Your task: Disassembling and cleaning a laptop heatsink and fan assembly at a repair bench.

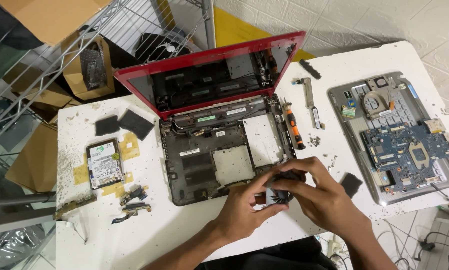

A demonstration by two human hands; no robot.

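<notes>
Left hand and right hand both closed on small black cooling fan, held just above white tabletop. Directly beyond hands: stripped laptop base, red lid open. Beyond right hand: orange-handled screwdriver. Far right: blue motherboard. Far left: hard drive.

Both hands, left hand and right hand, hold a small cooling fan (dark, round) beside the opened red laptop on the worktop.
</notes>
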